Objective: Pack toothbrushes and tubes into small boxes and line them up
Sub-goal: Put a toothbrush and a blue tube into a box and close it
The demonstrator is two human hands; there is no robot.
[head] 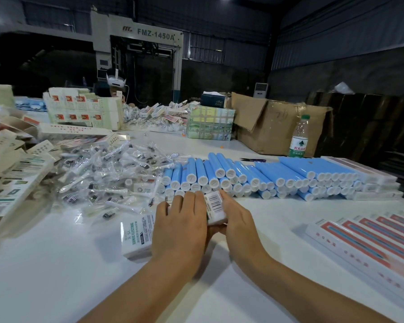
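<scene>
I am at a wide white tabletop (pixel 56 264), looking down at my two bare hands in the middle of it. Between them is a small white cardboard box with a black barcode label (pixel 216 209), its printed end tilted up toward me. My left hand (pixel 180 229) lies over the box's left side with fingers fairly straight and pressed on it. My right hand (pixel 237 220) curls around the right edge, thumb tucked underneath. Another white box with green lettering (pixel 138 236) lies flat just beside my left hand, partly under it.

Beyond my hands, a stack of blue plastic tubes with white caps (pixel 254 176) lies in rows, cap ends facing me. To their left is a loose heap of white toothbrush heads in clear wrappers (pixel 103 173). At the right edge, long packed boxes with red and teal print (pixel 371 236) sit side by side in a line. A clear water bottle with a green cap (pixel 299 136) stands farther back.

The box looks light and thin-walled, easily crushed, so I judge it best held by its long side edges rather than squeezed across the flat faces. The tubes look smooth and likely to roll; the wrappers look slippery.
</scene>
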